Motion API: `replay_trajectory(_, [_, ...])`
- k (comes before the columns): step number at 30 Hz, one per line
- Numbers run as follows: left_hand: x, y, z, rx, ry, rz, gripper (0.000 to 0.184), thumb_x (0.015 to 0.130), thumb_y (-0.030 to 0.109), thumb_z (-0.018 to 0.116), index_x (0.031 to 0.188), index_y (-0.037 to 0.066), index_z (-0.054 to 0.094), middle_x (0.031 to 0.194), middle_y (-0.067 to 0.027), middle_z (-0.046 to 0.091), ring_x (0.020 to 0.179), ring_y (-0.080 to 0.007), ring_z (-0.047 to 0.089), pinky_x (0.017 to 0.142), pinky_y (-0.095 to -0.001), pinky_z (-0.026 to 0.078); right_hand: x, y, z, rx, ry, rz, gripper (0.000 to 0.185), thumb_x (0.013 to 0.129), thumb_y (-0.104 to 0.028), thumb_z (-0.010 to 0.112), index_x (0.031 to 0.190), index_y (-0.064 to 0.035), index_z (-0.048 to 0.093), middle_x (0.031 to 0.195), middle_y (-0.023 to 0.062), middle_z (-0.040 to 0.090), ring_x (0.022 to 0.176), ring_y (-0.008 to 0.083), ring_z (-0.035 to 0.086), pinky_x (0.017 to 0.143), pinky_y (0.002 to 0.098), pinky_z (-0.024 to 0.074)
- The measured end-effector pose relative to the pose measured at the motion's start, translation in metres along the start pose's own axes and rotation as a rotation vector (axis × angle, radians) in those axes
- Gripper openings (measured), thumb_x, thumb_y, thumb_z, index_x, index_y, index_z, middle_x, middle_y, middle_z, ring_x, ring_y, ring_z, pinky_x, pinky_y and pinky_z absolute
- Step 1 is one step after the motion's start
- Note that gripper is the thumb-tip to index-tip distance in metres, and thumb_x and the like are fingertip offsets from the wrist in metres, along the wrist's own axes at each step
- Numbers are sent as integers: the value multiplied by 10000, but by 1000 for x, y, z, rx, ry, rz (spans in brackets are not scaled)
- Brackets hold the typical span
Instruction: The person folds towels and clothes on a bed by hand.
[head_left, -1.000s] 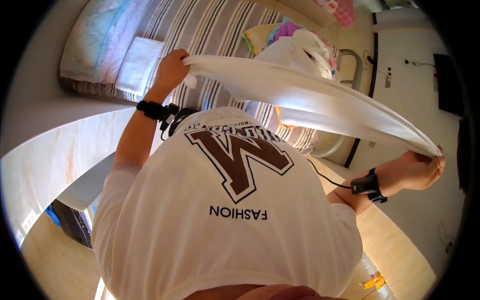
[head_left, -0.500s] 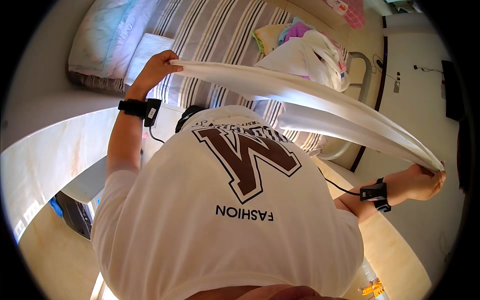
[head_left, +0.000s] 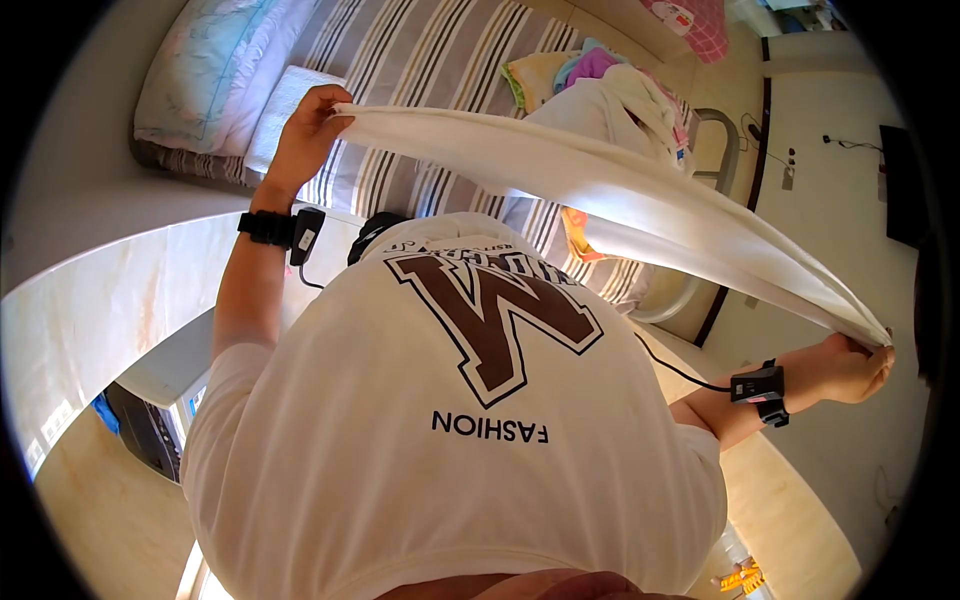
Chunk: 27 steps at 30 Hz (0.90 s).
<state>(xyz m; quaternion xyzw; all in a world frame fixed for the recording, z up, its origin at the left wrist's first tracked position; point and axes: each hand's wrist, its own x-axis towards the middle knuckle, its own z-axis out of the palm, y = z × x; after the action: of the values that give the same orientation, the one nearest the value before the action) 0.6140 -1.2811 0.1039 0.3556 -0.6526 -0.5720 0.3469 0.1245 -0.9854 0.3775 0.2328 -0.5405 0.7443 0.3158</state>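
Note:
A long white cloth (head_left: 600, 170) is stretched in front of me from one hand to the other, sagging a little in the middle. At the upper left, my left hand (head_left: 312, 135) pinches one end between thumb and fingers. My right hand (head_left: 855, 368), out at the far right, is closed on the other end, with the arm nearly straight. Under the cloth's lower edge shows an orange-yellow patch (head_left: 578, 235); whether it belongs to the cloth, I cannot tell. Both wrists wear black straps with small wired boxes.
Beyond the cloth lies a bed with a striped sheet (head_left: 400, 60). On it are a folded pale-blue quilt (head_left: 205, 80), a white towel (head_left: 290, 115) and a pile of clothes (head_left: 610, 105). A grey metal bed rail (head_left: 735, 150) stands at the right end.
The left hand has risen slightly with its end of the cloth. The cloth's middle has billowed upward and spread, and the orange-yellow patch has come into view beneath it.

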Motion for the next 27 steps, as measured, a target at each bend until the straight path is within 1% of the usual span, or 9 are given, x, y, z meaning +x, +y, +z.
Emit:
replay_trajectory(4, [-7,18,5,226,-76,296,246,854,-88,541,1058,49,535,974,-54,534,934,-151,541,843,-257,443,23,19,-14,-13,-51,-8,151,877,-40,556,914,101,595,963,212,626,848,287,632,754,391,562])
replay_trajectory(5, [-7,19,5,226,-72,296,246,854,-88,541,1058,49,535,974,-54,534,934,-151,541,843,-257,443,23,21,-14,-10,-53,-8,151,877,-40,556,914,101,595,963,212,626,848,287,632,754,391,562])
replay_trajectory(7, [-6,21,4,335,-106,425,235,843,-111,530,1016,44,565,958,-68,540,919,-176,548,805,-253,453,14,17,-7,-31,49,43,147,871,-39,561,912,99,595,954,211,631,829,286,636,746,388,564])
replay_trajectory(11, [-9,34,6,510,-143,424,214,834,-108,543,979,38,601,964,-82,556,874,-191,563,760,-258,469,12,14,-3,-29,29,46,137,872,-32,566,914,96,593,954,209,631,835,286,636,746,387,566])
replay_trajectory(13, [-11,36,8,409,-105,232,192,825,-70,587,972,41,639,940,-81,576,807,-188,577,712,-267,478,14,16,-6,-18,-13,26,135,877,-30,564,915,97,591,957,211,628,834,286,636,743,385,568])
replay_trajectory(20, [-11,19,1,586,-126,206,119,791,41,689,909,27,680,841,-64,606,736,-188,587,683,-271,481,6,9,0,3,-8,40,127,881,-26,557,896,94,596,944,210,628,826,287,637,754,385,570])
replay_trajectory(23, [-10,16,2,679,-82,267,108,776,66,710,875,25,691,841,-76,627,746,-211,606,690,-286,499,9,11,0,26,-29,25,122,879,-26,559,887,90,597,937,203,630,824,286,638,756,385,570])
replay_trajectory(25, [-9,14,4,778,3,455,107,757,74,726,847,25,696,849,-86,640,769,-239,624,695,-312,518,6,9,1,27,-35,16,112,876,-20,559,884,84,599,930,198,632,820,284,638,753,381,570])
replay_trajectory(27, [-9,13,5,766,35,467,108,748,78,734,835,25,697,854,-90,643,779,-244,629,698,-320,524,9,11,-1,38,-34,0,108,876,-17,558,883,82,599,927,197,633,818,284,638,748,381,570])
